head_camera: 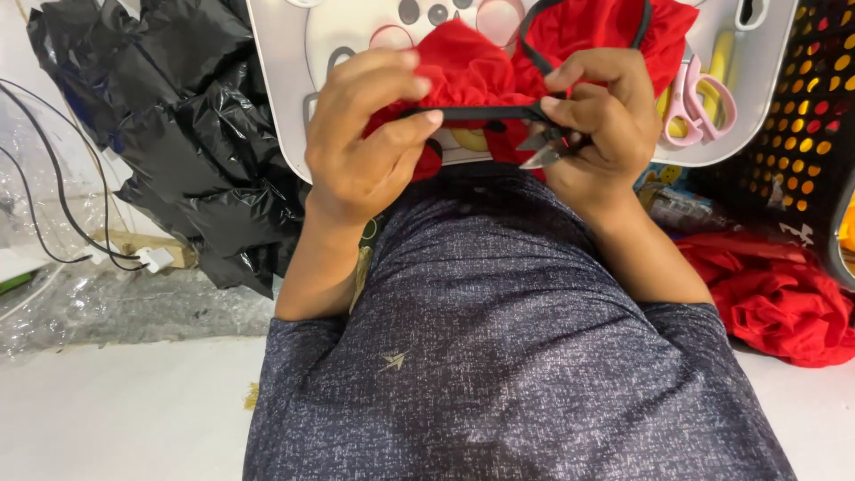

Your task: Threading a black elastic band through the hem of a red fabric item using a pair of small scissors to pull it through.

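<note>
A red fabric piece (499,67) with a black strap (481,113) lies bunched on a white lap tray (285,80) right in front of the person, and both hands work at it. The left hand (365,134), at 9 o'clock of the cloth, pinches the black strap between thumb and forefinger and holds it taut toward the right. The right hand (597,116), at 3 o'clock of the cloth, grips the other end of the strap with its fingertips and at the same time clasps small thread snips (545,147), whose metal blades point toward the left hand just under the strap. The strap loops up over the red cloth toward 12 o'clock. On the tray, at 3 o'clock of the right hand and just beside it, lie pink-handled scissors (699,102). The tray rests over the person's lap, above a grey speckled shirt (499,356) that fills the lower middle of the view. The floor (116,419) below is pale and plain. At 9 to 10 o'clock a crumpled black plastic bag (178,125) lies beside clear plastic wrap (53,205) with thin black cables across it. At 3 o'clock stands a dark perforated basket (810,116); what it holds cannot be made out beyond yellow and red showing through its holes. Just below it, at 4 o'clock, more red fabric is piled (784,298) on the floor.
</note>
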